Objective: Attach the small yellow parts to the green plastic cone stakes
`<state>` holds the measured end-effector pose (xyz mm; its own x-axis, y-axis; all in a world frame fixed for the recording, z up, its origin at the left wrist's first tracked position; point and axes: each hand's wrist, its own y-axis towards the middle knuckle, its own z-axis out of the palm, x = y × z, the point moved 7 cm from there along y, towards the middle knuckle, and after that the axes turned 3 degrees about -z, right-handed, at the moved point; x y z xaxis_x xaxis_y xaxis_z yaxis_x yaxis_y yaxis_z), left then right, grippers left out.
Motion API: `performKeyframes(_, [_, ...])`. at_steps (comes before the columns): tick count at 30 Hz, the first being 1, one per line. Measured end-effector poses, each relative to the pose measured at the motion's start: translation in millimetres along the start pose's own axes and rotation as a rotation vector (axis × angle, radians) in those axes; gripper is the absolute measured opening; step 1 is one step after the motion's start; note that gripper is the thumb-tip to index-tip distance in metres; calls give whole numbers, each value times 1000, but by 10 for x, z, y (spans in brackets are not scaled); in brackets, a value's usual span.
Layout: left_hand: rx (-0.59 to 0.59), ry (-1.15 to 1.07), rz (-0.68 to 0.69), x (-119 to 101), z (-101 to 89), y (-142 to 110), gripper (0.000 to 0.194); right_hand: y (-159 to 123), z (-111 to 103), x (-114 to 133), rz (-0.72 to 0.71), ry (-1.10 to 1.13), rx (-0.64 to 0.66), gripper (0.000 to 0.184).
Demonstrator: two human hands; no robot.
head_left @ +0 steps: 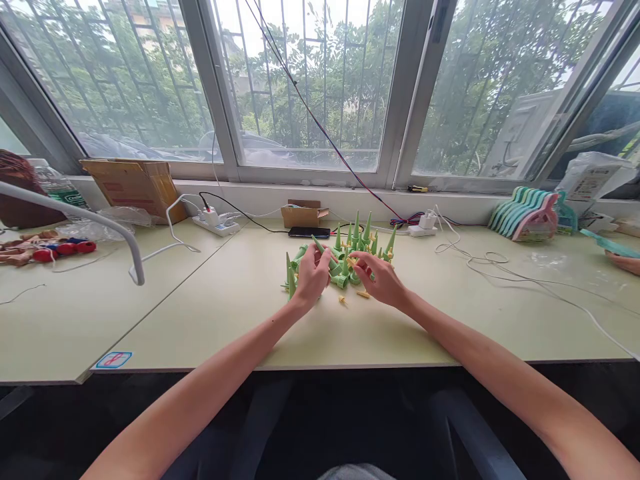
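My left hand (314, 275) is closed around a slim green cone (318, 245), whose tip sticks up past the fingers. Close to it on the right, my right hand (379, 277) pinches a small yellow piece (353, 261) between thumb and fingertips. Around and behind both hands is a cluster of green plastic parts: several pointed cones (367, 230) standing upright, and hollow rolled-looking pieces (341, 281) lying down. More green cones (291, 279) stand left of my left hand. Loose on the table in front lie a small yellow part (343, 301) and a yellow stick-like part (363, 294).
Behind the parts are a black phone (309, 233) and a small open cardboard box (303, 215). Power strips (216, 225) and cables run along the window. Pastel hangers (525, 215) stand at right. Dolls (45, 248), a bigger box (133, 188) and a white lamp arm (100, 217) are at left.
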<state>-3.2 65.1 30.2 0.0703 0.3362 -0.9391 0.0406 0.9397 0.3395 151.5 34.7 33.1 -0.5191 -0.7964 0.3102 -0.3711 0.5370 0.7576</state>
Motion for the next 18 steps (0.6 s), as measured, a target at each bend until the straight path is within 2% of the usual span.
performKeyframes(3, [113, 22, -4, 14, 93, -22, 21, -2, 7, -5, 3, 7, 17, 31])
performKeyframes(6, [175, 37, -2, 22, 151, -51, 22, -3, 37, 5, -16, 17, 54, 33])
performKeyframes(12, [232, 65, 10, 23, 195, -79, 24, 0, 83, 37, -27, 47, 115, 31])
performKeyframes(18, [236, 82, 24, 48, 199, -76, 24, -8, 64, -12, 26, 57, 66, 22])
